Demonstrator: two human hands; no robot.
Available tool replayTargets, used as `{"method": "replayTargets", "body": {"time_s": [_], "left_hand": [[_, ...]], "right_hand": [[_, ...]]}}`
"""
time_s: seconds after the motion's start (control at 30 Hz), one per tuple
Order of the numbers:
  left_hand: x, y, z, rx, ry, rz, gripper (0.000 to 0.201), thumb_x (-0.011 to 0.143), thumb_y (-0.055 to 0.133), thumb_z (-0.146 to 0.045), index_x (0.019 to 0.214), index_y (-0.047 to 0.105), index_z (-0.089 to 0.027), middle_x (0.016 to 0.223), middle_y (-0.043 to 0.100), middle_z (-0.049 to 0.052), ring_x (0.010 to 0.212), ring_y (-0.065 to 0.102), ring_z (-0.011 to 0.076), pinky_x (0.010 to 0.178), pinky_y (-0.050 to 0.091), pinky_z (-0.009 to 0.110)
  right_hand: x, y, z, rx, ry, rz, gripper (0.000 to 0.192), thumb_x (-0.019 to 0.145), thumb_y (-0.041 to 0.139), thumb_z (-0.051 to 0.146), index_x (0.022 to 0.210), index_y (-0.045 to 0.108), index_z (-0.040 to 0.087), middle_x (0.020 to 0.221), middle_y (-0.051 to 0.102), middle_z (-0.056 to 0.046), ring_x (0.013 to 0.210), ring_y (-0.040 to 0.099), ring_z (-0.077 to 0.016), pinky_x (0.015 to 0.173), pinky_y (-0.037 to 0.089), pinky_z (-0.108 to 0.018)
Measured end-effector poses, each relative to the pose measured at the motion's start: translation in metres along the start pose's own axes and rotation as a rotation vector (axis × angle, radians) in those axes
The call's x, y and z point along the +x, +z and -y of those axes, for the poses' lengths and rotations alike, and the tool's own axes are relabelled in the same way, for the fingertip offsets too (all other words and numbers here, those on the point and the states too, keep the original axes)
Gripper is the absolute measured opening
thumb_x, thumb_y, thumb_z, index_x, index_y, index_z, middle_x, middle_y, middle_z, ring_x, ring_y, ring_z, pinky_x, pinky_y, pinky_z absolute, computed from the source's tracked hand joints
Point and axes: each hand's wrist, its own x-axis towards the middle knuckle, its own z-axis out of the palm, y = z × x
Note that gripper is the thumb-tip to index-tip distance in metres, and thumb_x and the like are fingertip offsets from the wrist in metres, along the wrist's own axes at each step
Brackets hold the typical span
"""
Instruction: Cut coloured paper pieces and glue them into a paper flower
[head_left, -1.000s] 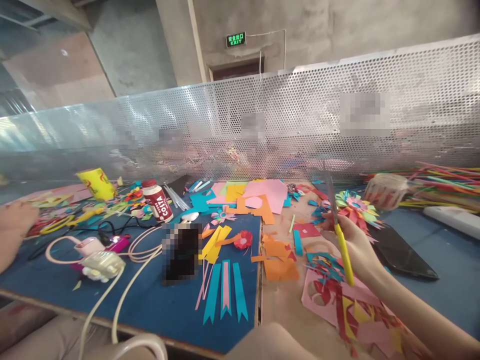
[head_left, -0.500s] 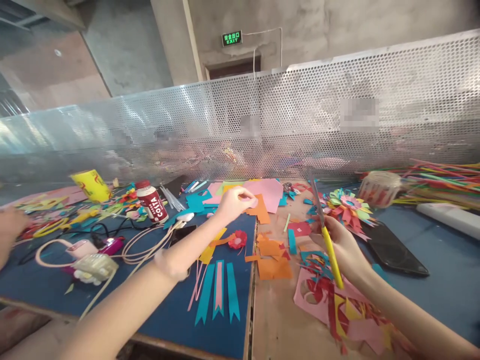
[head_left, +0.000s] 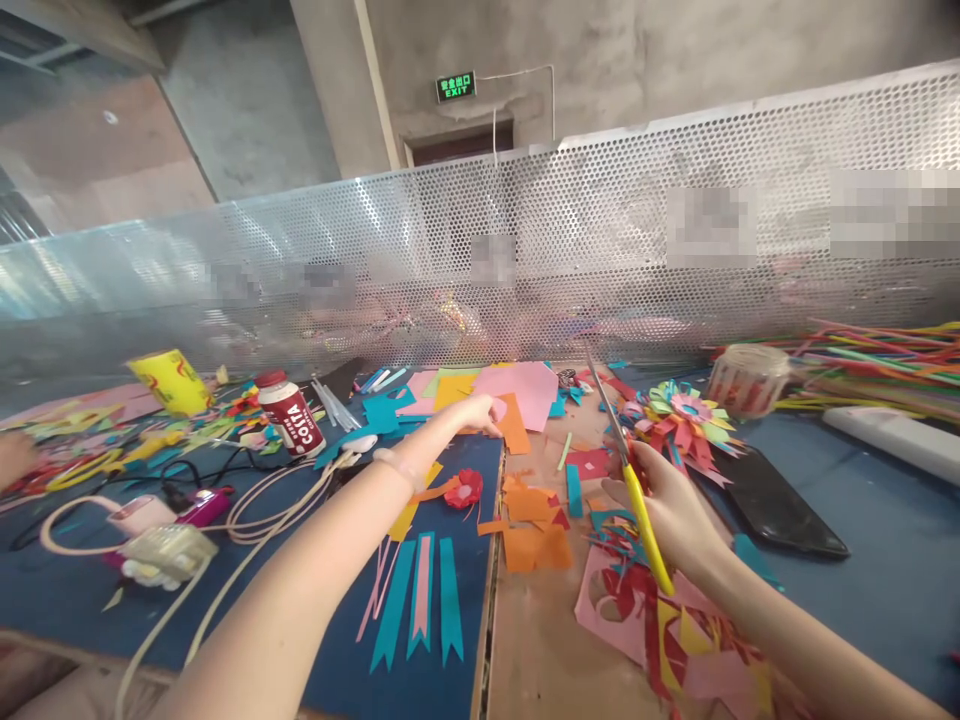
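Observation:
My left hand (head_left: 480, 412) reaches across to the back of the table, its fingers closed at the left edge of an orange paper piece (head_left: 514, 425). Just behind lies a pink paper sheet (head_left: 529, 385), with yellow paper (head_left: 454, 390) beside it. My right hand (head_left: 667, 500) is wrapped round yellow-handled scissors (head_left: 641, 520), whose blades point up and away. Below the left forearm are a red paper flower (head_left: 463, 488) and teal ribbon strips (head_left: 451, 600) with notched ends. Orange scraps (head_left: 536, 545) lie between the hands.
Left are a COSTA bottle (head_left: 291, 412), a yellow cup (head_left: 171, 382), looped cables (head_left: 255, 505) and another person's hand (head_left: 15, 458). At right sit a multicoloured paper flower (head_left: 686, 415), a black phone (head_left: 787, 505) and a plastic jar (head_left: 748, 380). A perforated metal screen (head_left: 420, 270) stands behind.
My left hand has come down to the orange paper's edge. The scissors have tilted further left in my right hand. The view has shifted slightly.

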Motion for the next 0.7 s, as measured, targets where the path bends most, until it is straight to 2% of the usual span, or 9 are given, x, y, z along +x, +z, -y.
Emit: {"method": "replayTargets", "body": {"time_s": [0.07,0.17,0.27,0.33,0.43,0.57,0.7], "left_hand": [[0.0,-0.002,-0.003,-0.012,0.003,0.016,0.031,0.085,0.049,-0.034,0.108,0.054,-0.013,0.109,0.055,0.006,0.093,0.056,0.0218,0.078,0.048,0.038],[-0.001,-0.006,-0.006,-0.031,0.019,0.025,0.033,0.084,0.05,-0.036,0.107,0.056,-0.012,0.11,0.055,0.004,0.095,0.054,0.0263,0.081,0.047,0.04],[-0.001,-0.011,-0.008,-0.041,0.049,0.031,0.031,0.083,0.051,-0.034,0.105,0.056,-0.012,0.107,0.057,0.005,0.092,0.056,0.0231,0.078,0.048,0.038],[0.0,-0.015,-0.009,-0.044,0.081,0.03,0.033,0.075,0.062,-0.031,0.102,0.058,-0.012,0.102,0.06,0.006,0.087,0.058,0.0199,0.075,0.048,0.033],[-0.005,-0.022,-0.013,-0.05,0.143,0.03,0.047,0.059,0.073,-0.024,0.103,0.059,-0.015,0.101,0.062,0.006,0.086,0.058,0.0191,0.073,0.046,0.028],[-0.034,-0.039,-0.027,-0.105,0.333,0.064,0.052,0.066,0.065,-0.026,0.116,0.052,-0.017,0.114,0.058,0.009,0.099,0.056,0.0195,0.077,0.043,0.029],[-0.08,-0.059,-0.043,0.006,0.425,0.036,0.038,0.074,0.058,-0.026,0.111,0.057,-0.02,0.117,0.058,0.006,0.103,0.054,0.0184,0.084,0.04,0.029]], "right_hand": [[0.0,0.0,0.001,-0.002,-0.001,-0.001,0.017,0.059,0.048,0.019,0.074,0.04,0.021,0.066,0.042,0.004,0.061,0.043,-0.0128,0.053,0.035,-0.024],[0.0,-0.001,0.001,0.003,-0.008,-0.01,0.016,0.058,0.048,0.018,0.073,0.043,0.02,0.063,0.043,0.004,0.059,0.042,-0.0123,0.051,0.034,-0.023],[0.001,-0.001,-0.003,0.034,-0.017,-0.007,0.019,0.058,0.048,0.017,0.077,0.047,0.02,0.067,0.051,0.003,0.062,0.047,-0.0145,0.054,0.037,-0.025],[0.001,-0.001,-0.005,0.074,-0.008,0.01,0.021,0.059,0.049,0.018,0.08,0.048,0.02,0.069,0.054,0.002,0.065,0.051,-0.0163,0.056,0.04,-0.026],[0.0,-0.001,-0.003,0.12,0.036,0.053,0.024,0.064,0.052,0.023,0.087,0.05,0.02,0.078,0.058,-0.001,0.074,0.055,-0.0186,0.064,0.045,-0.029],[-0.002,-0.002,0.006,0.126,0.075,0.039,0.03,0.066,0.058,0.034,0.091,0.052,0.019,0.09,0.062,-0.005,0.082,0.057,-0.0214,0.073,0.046,-0.032],[-0.002,-0.001,0.018,0.178,0.071,-0.004,0.034,0.06,0.066,0.042,0.083,0.055,0.02,0.086,0.064,-0.006,0.078,0.059,-0.0218,0.067,0.047,-0.03]]}}
